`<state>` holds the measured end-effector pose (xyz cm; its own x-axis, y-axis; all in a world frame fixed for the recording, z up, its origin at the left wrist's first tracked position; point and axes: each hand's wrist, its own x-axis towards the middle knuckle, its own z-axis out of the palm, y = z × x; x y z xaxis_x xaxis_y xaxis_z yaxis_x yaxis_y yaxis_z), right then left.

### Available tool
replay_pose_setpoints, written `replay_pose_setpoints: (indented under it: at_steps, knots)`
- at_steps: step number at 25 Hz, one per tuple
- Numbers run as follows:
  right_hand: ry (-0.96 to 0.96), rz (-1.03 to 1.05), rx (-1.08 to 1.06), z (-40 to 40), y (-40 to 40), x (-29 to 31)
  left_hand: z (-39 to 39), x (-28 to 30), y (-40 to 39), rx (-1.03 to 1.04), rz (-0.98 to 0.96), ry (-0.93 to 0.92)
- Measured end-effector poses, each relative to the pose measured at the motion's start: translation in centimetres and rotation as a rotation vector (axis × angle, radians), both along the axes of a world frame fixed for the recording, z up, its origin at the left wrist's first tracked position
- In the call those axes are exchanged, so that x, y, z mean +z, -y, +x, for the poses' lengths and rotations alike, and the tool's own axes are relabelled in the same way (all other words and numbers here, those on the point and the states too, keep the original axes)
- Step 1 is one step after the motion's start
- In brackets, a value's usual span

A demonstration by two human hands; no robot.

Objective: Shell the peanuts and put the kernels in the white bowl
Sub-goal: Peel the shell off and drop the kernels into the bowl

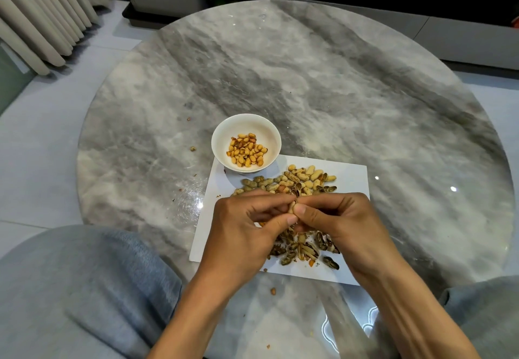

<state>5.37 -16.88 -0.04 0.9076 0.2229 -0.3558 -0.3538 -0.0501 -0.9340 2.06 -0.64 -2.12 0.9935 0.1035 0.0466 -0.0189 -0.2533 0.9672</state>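
My left hand (241,232) and my right hand (345,224) meet over a white paper sheet (351,179), both pinching one tan peanut (292,207) between thumbs and fingertips. Beyond my hands lies a pile of unshelled peanuts (297,180). Just under and near my hands sits a heap of empty shells (306,249). A white bowl (222,134) with several golden kernels (247,149) stands at the sheet's far left corner.
Everything rests on a round grey marble table (337,83). A loose kernel (273,291) lies near the front edge, and small crumbs (193,148) dot the table left of the bowl. My knees in grey trousers (84,288) flank the table.
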Motion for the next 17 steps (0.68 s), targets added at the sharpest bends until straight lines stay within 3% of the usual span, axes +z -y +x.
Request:
replay_pose_setpoints:
  at_steps: [7,12,14,17]
  knots:
    - [-0.031,0.086,-0.07,-0.2,-0.1,0.3,0.3,0.4,0.1,0.051,-0.317,-0.093]
    - [-0.077,0.17,-0.187,-0.4,-0.6,0.0,0.1,0.5,1.3,0.202,-0.58,-0.305]
    - [0.041,0.04,-0.163,-0.7,-1.0,-0.5,0.1,0.4,1.9,0.276,-0.788,-0.443]
    - [0.559,-0.449,-0.011,-1.5,-1.7,-1.8,0.1,0.3,2.3,0.315,-1.093,-0.576]
